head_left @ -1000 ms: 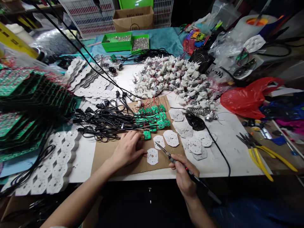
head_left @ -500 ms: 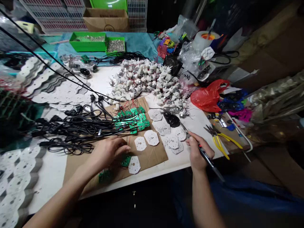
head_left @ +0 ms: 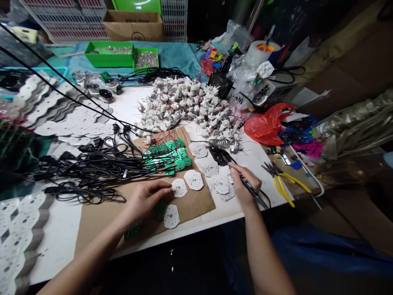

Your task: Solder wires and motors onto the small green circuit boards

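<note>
My left hand reaches across the cardboard, its thumb and fingertips drawn together at the left edge of a white circuit board with a centre hole. That board lies flat. Two similar boards are close by, one white board to its right and another white board below. Partly under the left hand and wrist are green circuit boards. My right hand is wrapped round a soldering iron with a small red light. The iron's tip is over a black round dish; exact contact is unclear.
Green boards with wires and black power cords lie left of centre. Behind them is a heap of small white motors. Loose white boards sit beside the iron. Yellow-handled pliers and a red bag are on the right.
My left hand has moved from above the green board to the white board's edge, fingers extending. My right hand has brought the iron leftward and up to the black dish.
</note>
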### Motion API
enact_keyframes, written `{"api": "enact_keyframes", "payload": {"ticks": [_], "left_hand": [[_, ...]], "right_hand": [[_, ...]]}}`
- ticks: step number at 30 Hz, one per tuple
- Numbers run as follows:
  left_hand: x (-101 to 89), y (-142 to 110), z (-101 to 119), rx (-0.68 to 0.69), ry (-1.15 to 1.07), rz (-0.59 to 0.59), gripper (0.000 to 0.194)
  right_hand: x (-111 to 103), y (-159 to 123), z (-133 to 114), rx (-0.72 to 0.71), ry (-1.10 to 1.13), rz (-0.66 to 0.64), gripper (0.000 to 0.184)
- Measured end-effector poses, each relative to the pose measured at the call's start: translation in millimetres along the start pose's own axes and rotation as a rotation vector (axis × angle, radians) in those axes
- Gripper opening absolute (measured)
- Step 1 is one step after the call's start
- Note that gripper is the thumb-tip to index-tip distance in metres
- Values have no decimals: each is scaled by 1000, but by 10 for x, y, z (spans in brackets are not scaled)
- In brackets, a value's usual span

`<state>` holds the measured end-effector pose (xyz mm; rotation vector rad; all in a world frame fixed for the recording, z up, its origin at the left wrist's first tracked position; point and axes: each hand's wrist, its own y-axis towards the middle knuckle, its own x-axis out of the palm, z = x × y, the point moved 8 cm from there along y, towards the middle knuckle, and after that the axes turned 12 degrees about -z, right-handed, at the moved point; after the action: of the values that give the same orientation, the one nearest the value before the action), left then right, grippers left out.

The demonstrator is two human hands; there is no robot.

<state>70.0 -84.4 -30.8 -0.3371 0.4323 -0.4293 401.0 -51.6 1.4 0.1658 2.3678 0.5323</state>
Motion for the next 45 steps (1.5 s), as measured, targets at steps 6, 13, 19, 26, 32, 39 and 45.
{"api": "enact_keyframes", "payload": {"ticks": [6, 13, 19, 26, 32, 39, 45], "left_hand": [[42, 45, -84, -38, -142, -18, 40], [52, 59, -134, -94, -188, 6, 40], [88, 32, -131, -105, -218, 21, 33], [113, 27, -110, -128, -125, 4, 28], [49, 21, -51, -167, 106, 55, 22], [27, 88, -40, -169, 232, 48, 20], [6, 167, -40, -199, 254, -9, 15]], "right_hand": [[26, 20, -8, -31, -10, 9, 21], [37, 8, -7, -24, -28, -16, 22], [-55, -55, -153, -48, -25, 21, 20], [-10, -364, -680, -110, 159, -80, 26], [404, -704, -1062, -136, 398, -278, 30], [654, -790, -1071, -86, 436, -292, 25], [696, -812, -995, -52, 458, -280, 24]]}}
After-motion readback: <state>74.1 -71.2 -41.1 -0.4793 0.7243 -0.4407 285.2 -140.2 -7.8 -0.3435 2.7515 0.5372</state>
